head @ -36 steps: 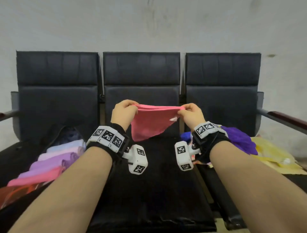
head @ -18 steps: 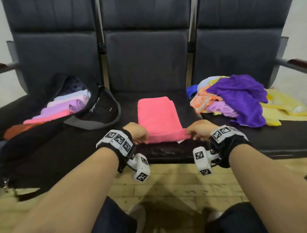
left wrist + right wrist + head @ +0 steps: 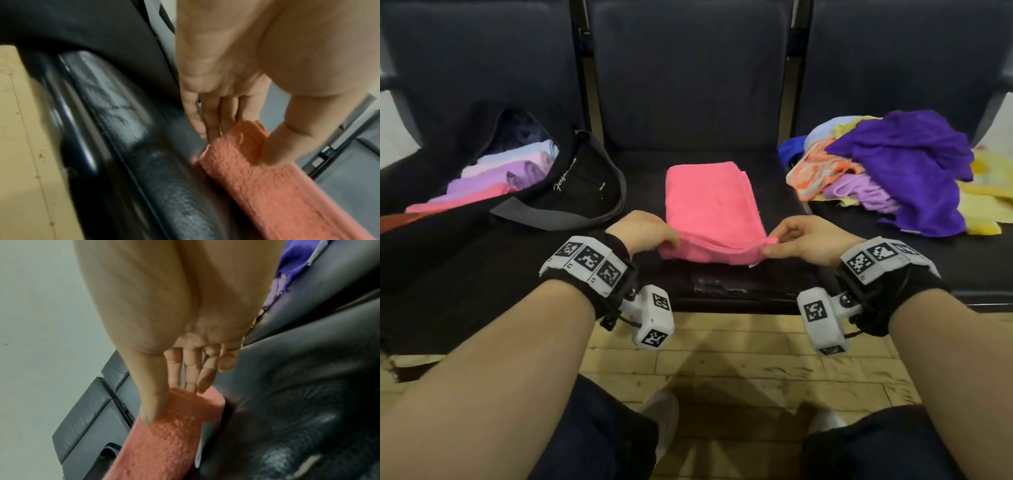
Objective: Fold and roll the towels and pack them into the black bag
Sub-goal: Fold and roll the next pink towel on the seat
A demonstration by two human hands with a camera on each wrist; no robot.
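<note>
Dark padded bench seats [image 3: 688, 85] fill the view, with pale wooden floor [image 3: 722, 349] below. You see the open black fabric bag [image 3: 571, 192] on the left seat, already holding rolled towels in lilac, pink and white [image 3: 510, 168]. On the right seat lies a loose heap of purple, yellow and orange towels [image 3: 900, 171], not yet folded. On the middle seat the folded pink terry towel [image 3: 709, 209] lies flat, near the front edge. Your left hand [image 3: 643, 229] and right hand [image 3: 811, 240] each pinch one near corner, thumb on top and fingers beneath, as both wrist views confirm. You are judged to be starting the roll. Risk: if one hand leads, the roll likely skews into a cone. Loose pinches may let the stacked layers slide apart, and the near edge could slip off the seat front.
</note>
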